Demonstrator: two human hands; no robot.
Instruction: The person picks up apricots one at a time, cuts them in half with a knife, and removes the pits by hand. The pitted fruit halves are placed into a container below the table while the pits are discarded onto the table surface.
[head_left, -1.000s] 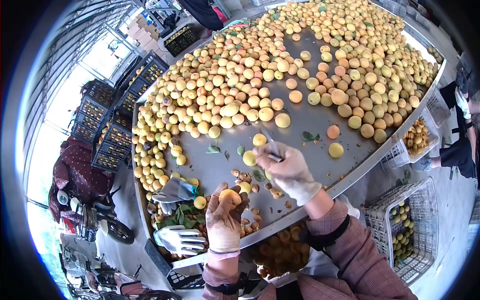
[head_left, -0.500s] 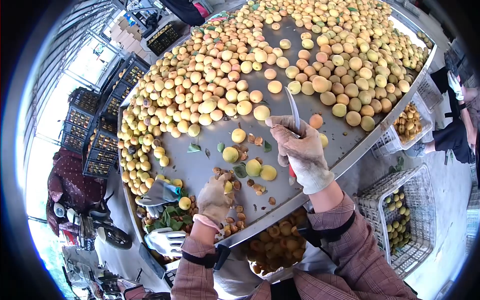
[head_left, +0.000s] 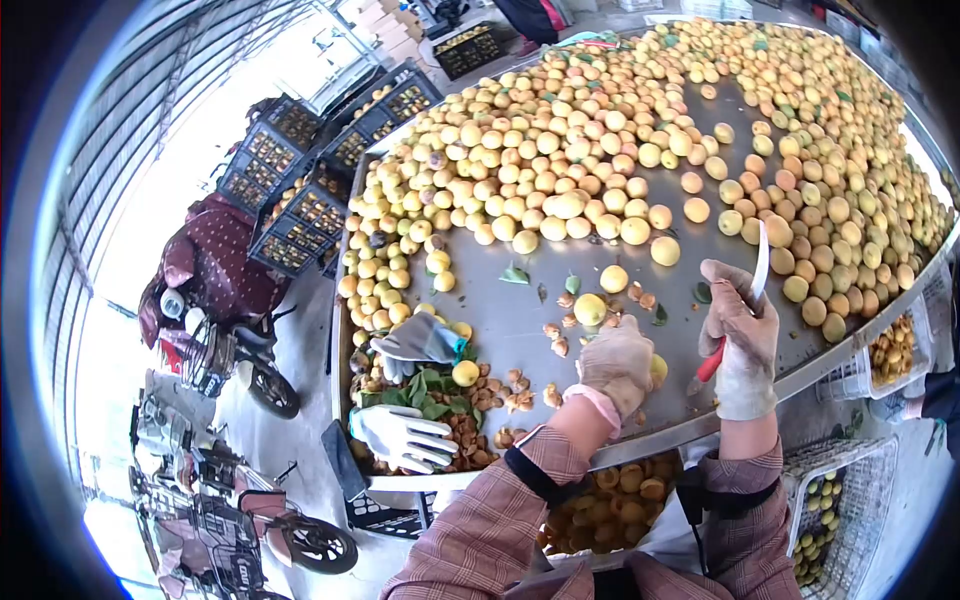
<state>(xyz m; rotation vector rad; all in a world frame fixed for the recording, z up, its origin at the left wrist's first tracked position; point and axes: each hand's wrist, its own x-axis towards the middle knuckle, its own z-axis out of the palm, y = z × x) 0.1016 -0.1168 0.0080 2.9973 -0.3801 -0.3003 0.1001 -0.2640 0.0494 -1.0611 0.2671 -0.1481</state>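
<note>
**Item 1, my left hand** [head_left: 617, 365]: gloved, palm down near the table's front edge. The fingers are curled over one apricot [head_left: 657, 369]. Only a yellow sliver of it shows at the hand's right side.

**Item 2, my right hand** [head_left: 745, 345]: gloved, with the fist wrapped round the red handle of a knife [head_left: 759, 272]. The pale blade points up and away, apart from the fruit.

**Item 3, steel table** [head_left: 500, 325]: there is a bare patch before me. A heap of apricots [head_left: 600, 150] crowds the far and right parts.

**Item 4, small stuff:** two loose apricots [head_left: 589, 308] lie just beyond my left hand. Pits [head_left: 520, 380] are scattered to its left, and leaves [head_left: 430, 385] lie beside them.

**Item 5, spares:** a grey glove [head_left: 420, 338] and a white glove [head_left: 405, 435] lie unworn at the left rim.

**Item 6, below the rim:** a crate [head_left: 600, 500] of orange fruit sits between my arms. A wire basket [head_left: 830, 500] stands at the right.

**Step, as I judge it:** I am gathering a fruit for cutting, and the blade has not yet met it.

**Next move calls for:** lifting the apricot clear, turning its seam toward the edge, and lowering the knife to it with my gloved fingertips kept out of the blade's path.
</note>
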